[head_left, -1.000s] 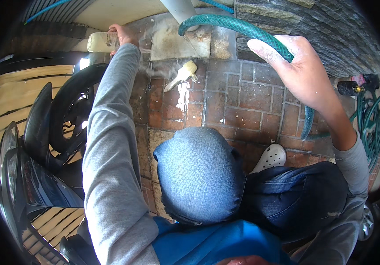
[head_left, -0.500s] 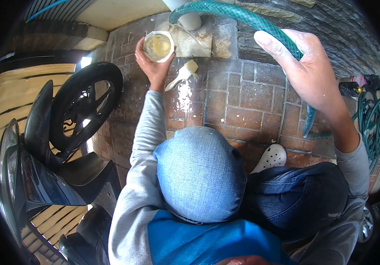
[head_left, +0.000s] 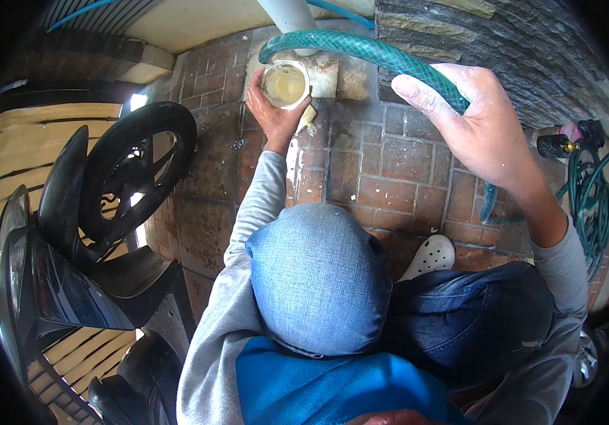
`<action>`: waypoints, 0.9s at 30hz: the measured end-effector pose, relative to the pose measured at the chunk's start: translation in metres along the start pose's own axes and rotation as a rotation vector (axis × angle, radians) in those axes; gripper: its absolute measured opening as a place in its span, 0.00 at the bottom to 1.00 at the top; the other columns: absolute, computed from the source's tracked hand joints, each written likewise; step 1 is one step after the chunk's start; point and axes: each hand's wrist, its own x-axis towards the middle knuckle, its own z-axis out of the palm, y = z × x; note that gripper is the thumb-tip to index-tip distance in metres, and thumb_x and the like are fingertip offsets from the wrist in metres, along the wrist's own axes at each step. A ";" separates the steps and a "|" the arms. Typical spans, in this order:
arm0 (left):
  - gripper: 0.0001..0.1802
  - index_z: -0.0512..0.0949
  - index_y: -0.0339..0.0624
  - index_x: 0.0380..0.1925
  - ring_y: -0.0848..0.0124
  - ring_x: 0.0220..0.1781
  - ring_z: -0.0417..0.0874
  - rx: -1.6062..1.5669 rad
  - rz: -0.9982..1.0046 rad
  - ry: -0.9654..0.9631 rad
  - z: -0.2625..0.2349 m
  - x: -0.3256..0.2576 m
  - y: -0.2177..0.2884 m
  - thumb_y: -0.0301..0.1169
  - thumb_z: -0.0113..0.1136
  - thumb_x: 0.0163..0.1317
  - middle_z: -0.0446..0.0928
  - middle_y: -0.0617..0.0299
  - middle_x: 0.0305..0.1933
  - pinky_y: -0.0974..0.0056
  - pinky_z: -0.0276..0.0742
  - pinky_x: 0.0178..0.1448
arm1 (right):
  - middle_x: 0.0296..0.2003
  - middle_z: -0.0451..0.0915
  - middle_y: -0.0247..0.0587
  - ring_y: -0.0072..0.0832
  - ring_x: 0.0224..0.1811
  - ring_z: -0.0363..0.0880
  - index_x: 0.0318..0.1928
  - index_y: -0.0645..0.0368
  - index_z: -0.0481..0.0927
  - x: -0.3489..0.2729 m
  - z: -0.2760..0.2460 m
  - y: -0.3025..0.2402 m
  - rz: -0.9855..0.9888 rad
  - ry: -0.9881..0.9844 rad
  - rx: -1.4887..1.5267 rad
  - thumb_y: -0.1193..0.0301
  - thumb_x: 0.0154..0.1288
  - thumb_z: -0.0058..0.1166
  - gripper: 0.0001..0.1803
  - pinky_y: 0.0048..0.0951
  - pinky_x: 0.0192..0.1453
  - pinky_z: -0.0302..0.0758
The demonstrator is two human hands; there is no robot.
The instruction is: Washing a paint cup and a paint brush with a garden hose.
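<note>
- Left hand (head_left: 270, 117), upper centre, is closed around a round clear container of cloudy yellowish liquid (head_left: 285, 84); its base is hidden by the fingers.
- Right hand (head_left: 476, 127), upper right, is wrapped around a green ribbed garden hose (head_left: 361, 48).
- The hose's end sits behind the container, unclear.
- A black scooter wheel (head_left: 137, 170) stands at left.

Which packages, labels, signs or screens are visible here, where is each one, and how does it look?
None is visible: no package, label, sign or screen.
Nearest thing: a clear round jar of cloudy yellowish liquid, unlabelled, in the left hand under the green hose that the right hand holds.
</note>
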 end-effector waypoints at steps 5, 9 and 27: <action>0.54 0.61 0.45 0.60 0.54 0.62 0.64 0.019 0.012 0.065 -0.002 0.002 0.000 0.42 0.80 0.29 0.67 0.54 0.56 0.51 0.56 0.66 | 0.19 0.72 0.41 0.28 0.20 0.66 0.34 0.63 0.82 0.001 0.007 -0.001 -0.061 0.020 0.027 0.60 0.65 0.57 0.16 0.29 0.26 0.63; 0.55 0.61 0.45 0.60 0.53 0.61 0.66 0.065 0.028 0.047 -0.003 0.004 0.001 0.42 0.80 0.29 0.68 0.54 0.56 0.50 0.57 0.65 | 0.16 0.67 0.30 0.17 0.19 0.62 0.32 0.63 0.80 -0.001 0.009 0.002 -0.065 0.053 0.052 0.60 0.66 0.57 0.17 0.24 0.25 0.60; 0.17 0.79 0.52 0.51 0.54 0.51 0.81 1.837 0.022 -0.954 -0.014 0.121 -0.059 0.35 0.56 0.61 0.80 0.60 0.52 0.36 0.71 0.47 | 0.14 0.58 0.27 0.16 0.19 0.54 0.24 0.62 0.75 0.003 0.006 0.012 0.023 0.051 0.004 0.56 0.68 0.53 0.23 0.26 0.23 0.54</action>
